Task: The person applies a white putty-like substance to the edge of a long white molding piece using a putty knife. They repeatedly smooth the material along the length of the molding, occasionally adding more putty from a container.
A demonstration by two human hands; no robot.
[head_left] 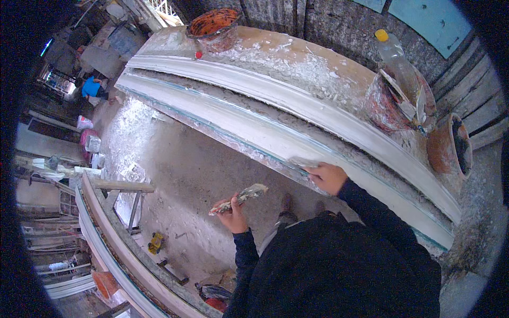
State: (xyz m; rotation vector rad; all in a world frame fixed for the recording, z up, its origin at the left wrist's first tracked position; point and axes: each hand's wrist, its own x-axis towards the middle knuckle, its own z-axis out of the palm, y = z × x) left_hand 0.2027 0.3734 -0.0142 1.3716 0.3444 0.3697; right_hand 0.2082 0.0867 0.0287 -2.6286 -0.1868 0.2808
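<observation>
Clamped on a plaster-crusted scraper (253, 193), the left grip (232, 218) is out over the bare floor (201, 159) just short of seven o'clock, the broad end aimed toward two and well apart from the work. Now over to the right grip (330, 179), between three and four o'clock: fingers bent at the near edge of a long white moulding (233, 119), with a pale flat piece (305, 161) at their tips. Held tight or only touched? Can't tell from here; the hand covers too much.

And what a length that moulding is, sweeping from ten o'clock down to four! A second white strip (297, 98) runs beside it on the far side, with a rough grey groove (275, 109) between. How far along are we? Both strips look coated and largely smooth, so I'd call the bulk done; the teal-lined near edge looks ragged and the groove crusty, so the finish seems incomplete there.

Beyond, white spatter covers much of the brown tabletop (265, 38). An orange-lined bucket (213, 26) stands between eleven and twelve, a plaster-smeared red one (384, 108) sits at two, near a clear yellow-capped bottle (393, 52), and a tilted terracotta-coloured bucket (442, 146) holds three o'clock.
</observation>
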